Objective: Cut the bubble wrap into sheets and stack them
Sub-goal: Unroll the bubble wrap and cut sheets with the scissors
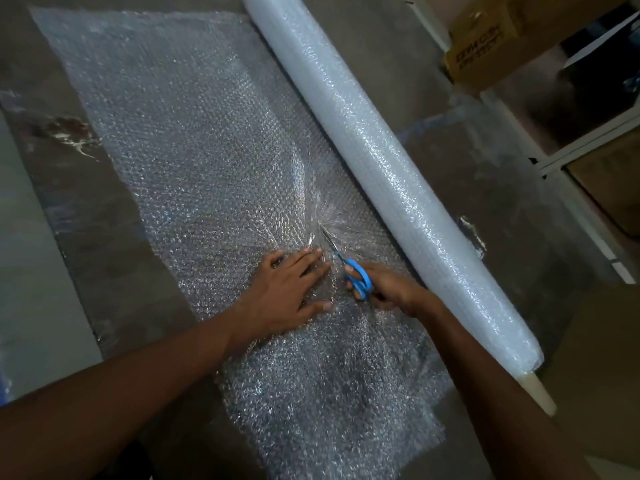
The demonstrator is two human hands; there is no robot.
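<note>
Your left hand (289, 289) is flat on the bubble wrap (194, 150), fingers (311, 259) straight and a bit spread, pressing it down just left of the cut. Your right hand (388, 287) has its fingers curled through the blue handles of the scissors (349, 268), so it's clamped on them. The blades point away from you and up-left, and the tip sits right where the wrap bunches into shiny creases. Can't really tell how far apart the blades are.

The wrap is unrolled on the floor (69, 237), running from the far left down to the near middle, and it looks crumpled near your arms. The roll (391, 168) lies just right of the sheet, slanting from the far middle to the near right, with the core (538, 393) poking out at the near end. Far right there's a white shelf (561, 157) with a box (485, 39) on it.
</note>
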